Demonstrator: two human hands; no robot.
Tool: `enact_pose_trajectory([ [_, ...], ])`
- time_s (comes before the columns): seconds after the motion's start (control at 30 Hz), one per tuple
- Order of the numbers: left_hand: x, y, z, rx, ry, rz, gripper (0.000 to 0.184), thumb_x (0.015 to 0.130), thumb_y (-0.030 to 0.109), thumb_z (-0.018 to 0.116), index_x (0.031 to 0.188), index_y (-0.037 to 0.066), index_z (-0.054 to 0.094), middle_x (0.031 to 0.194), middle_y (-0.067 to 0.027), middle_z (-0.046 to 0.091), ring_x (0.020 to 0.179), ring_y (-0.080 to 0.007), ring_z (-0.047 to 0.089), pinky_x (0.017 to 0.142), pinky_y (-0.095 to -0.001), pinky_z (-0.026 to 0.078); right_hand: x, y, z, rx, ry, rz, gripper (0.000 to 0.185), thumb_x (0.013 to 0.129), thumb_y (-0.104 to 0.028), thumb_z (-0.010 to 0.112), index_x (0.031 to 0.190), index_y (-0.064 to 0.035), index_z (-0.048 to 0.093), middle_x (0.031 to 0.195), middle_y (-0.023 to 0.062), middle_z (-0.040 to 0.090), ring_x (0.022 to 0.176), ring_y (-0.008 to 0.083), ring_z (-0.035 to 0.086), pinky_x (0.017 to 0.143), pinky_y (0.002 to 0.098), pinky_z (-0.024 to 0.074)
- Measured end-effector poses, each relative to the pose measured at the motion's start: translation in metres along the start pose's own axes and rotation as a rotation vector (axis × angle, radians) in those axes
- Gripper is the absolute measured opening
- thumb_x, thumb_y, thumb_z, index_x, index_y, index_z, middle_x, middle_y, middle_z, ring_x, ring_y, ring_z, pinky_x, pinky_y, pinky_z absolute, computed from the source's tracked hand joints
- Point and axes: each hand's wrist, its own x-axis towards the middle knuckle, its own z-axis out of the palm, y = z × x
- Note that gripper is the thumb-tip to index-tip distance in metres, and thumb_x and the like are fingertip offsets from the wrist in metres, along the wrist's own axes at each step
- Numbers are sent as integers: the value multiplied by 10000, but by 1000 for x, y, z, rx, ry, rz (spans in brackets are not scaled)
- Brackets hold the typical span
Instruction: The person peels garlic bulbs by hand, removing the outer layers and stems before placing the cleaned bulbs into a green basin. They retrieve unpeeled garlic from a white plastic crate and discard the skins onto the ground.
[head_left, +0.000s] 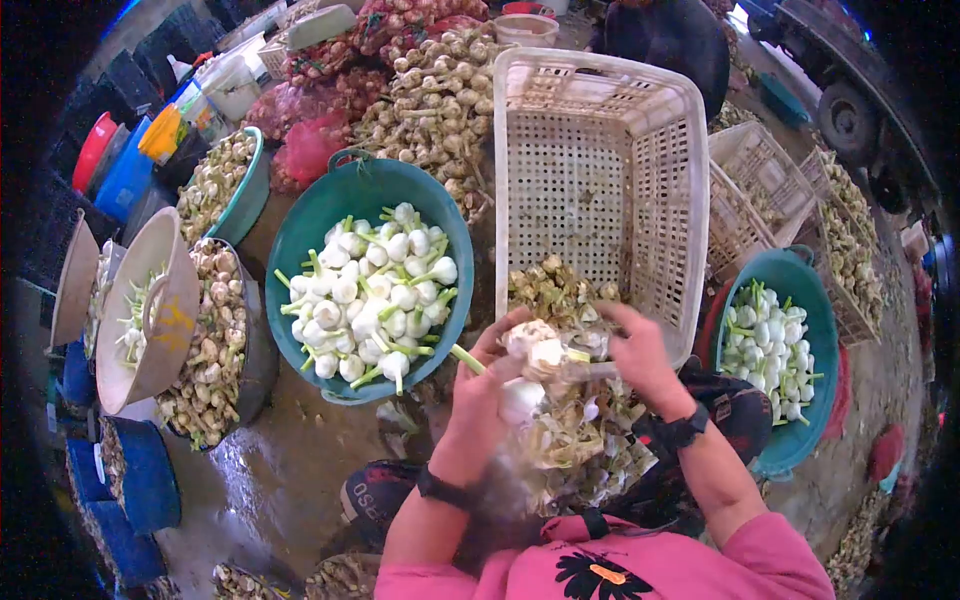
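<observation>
My left hand (pixel 478 395) is closed around garlic: a clean white garlic bulb (pixel 521 401) low in the palm, its green stem poking out between the fingers. A second, partly peeled garlic bulb (pixel 541 352) with a cut stem shows at my fingertips. Just right of it, my right hand (pixel 640 352) is curled and slightly blurred; whether it grips anything is unclear. Both hands are over the near rim of a white plastic crate (pixel 600 190). Unpeeled garlic (pixel 555 290) lies in the crate's near end. Loose garlic skins (pixel 570 440) cover my lap below.
Left of the crate stands a green tub (pixel 290 270) of peeled garlic; another green tub (pixel 820 330) is at the right. Unpeeled garlic (pixel 440 100) is heaped behind, beside red mesh sacks (pixel 320 130). A person (pixel 665 45) is beyond the crate. Blue containers (pixel 150 480) stand lower left.
</observation>
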Motion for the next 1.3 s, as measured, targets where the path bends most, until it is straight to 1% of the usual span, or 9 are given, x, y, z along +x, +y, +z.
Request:
enact_pose_trajectory([
  [0.13,6,-3,3,-83,6,-47,463,854,144,536,1283,7,429,1168,-163,570,1027,-242,586,854,-339,498,3,-72,-31,349,-273,-74,284,834,-48,558,1108,3,608,977,30,661,841,114,594,719,307,488],
  [0.3,11,-17,-2,86,-21,40,477,846,114,586,1290,18,438,1189,-112,561,1059,-182,554,841,-311,491,-11,-77,-1,-55,-19,-506,190,764,-51,590,948,-9,610,698,143,559,662,338,559,586,416,456],
  [0.5,8,-14,-1,250,-4,1,536,802,73,658,1291,26,444,1196,-108,556,1067,-170,544,911,-318,449,-13,-79,-4,-292,-89,-570,189,703,-72,597,888,-35,586,618,130,504,613,313,561,527,419,440],
  [0.8,7,-7,3,-99,-78,-83,536,833,135,637,1310,33,415,1243,-136,520,1060,-204,549,927,-341,442,2,-59,-2,138,-64,54,174,781,-101,550,865,24,635,778,188,633,709,325,624,643,362,487],
  [0.9,8,-8,4,32,41,37,582,787,119,675,1301,24,421,1234,-138,513,1063,-223,545,902,-340,456,3,-31,2,-93,182,-242,241,771,-76,530,977,11,620,848,170,644,803,301,634,730,358,484],
  [0.93,9,-10,3,369,52,126,590,753,104,691,1276,15,434,1230,-142,515,1079,-234,538,908,-346,452,2,-27,1,-153,248,-363,259,769,-71,525,998,7,616,872,164,648,827,300,634,746,354,483],
  [1.03,9,-18,6,1311,72,485,655,621,34,749,1207,-8,461,1154,-143,526,1071,-269,534,900,-362,440,-1,-57,-16,330,-106,31,322,786,-85,559,1097,-7,596,896,116,648,837,193,609,770,309,475],
  [1.13,8,-21,14,1464,28,555,689,604,50,758,1220,-4,453,1142,-164,518,1069,-289,527,906,-363,432,-3,-75,-18,415,-320,151,370,795,-118,614,1138,15,576,896,55,640,805,96,560,723,250,470],
  [1.3,8,-26,6,942,67,315,647,701,38,730,1265,-21,419,1100,-85,584,994,-160,569,880,-292,459,-12,-64,-1,780,-176,237,324,789,-136,655,1059,35,601,903,36,638,791,69,565,691,234,470],
])
